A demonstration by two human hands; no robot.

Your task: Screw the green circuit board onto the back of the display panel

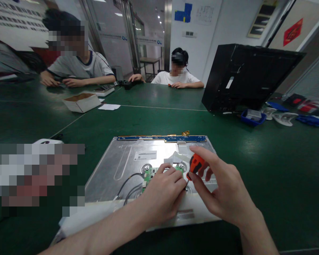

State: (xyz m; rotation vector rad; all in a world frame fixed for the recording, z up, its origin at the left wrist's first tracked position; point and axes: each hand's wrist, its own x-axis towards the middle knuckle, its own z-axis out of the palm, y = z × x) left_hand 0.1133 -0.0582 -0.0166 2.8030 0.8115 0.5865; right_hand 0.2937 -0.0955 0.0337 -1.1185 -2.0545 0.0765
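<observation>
A flat metal display panel [103, 177] lies on the table in front of me, back side up. A blue circuit strip [143, 139] runs along its far edge. My right hand [224, 189] grips an orange and black screwdriver [196, 163] between thumb and fingers, its shaft slanting down to the panel. Beside the shaft, my left hand [163, 191] rests with curled fingers over a green circuit board [148, 173], covering much of it. Whatever those fingertips hold is hidden. Black cables [126, 186] come out at the board's left side.
A large black monitor housing [244, 78] stands at the back right, near a blue tray [253, 117]. An open cardboard box [82, 102] and white paper [109, 107] are at the back left. Two people sit across the green table [268, 170].
</observation>
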